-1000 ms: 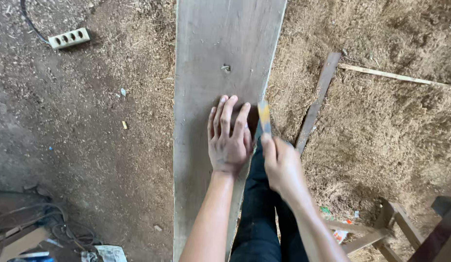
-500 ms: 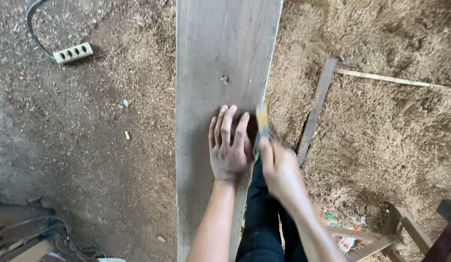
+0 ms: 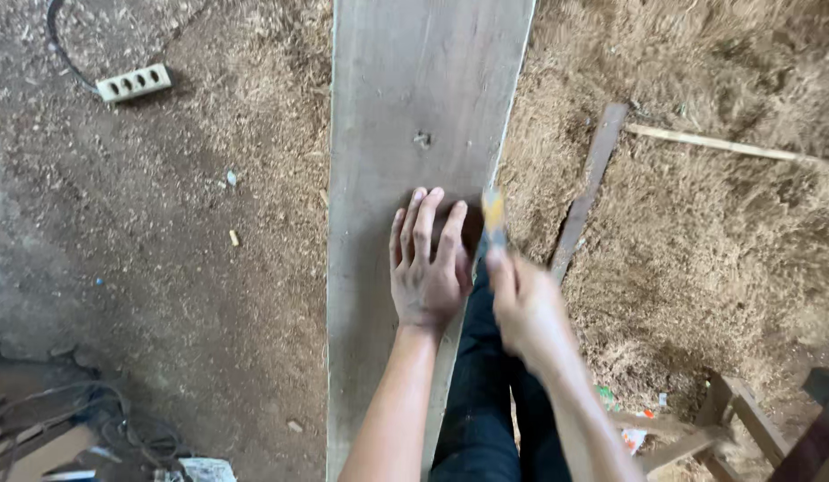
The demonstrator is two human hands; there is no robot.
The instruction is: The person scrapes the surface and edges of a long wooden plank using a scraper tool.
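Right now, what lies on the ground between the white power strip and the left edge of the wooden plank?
In the head view, only sawdust-strewn dirt floor lies between the power strip and the plank.

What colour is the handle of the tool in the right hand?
Yellow, on the small hand tool gripped by the right hand; shown in the head view.

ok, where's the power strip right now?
Head view, upper left: the white power strip lies on the sawdust-strewn floor, left of the long wooden plank, its dark cable curving up.
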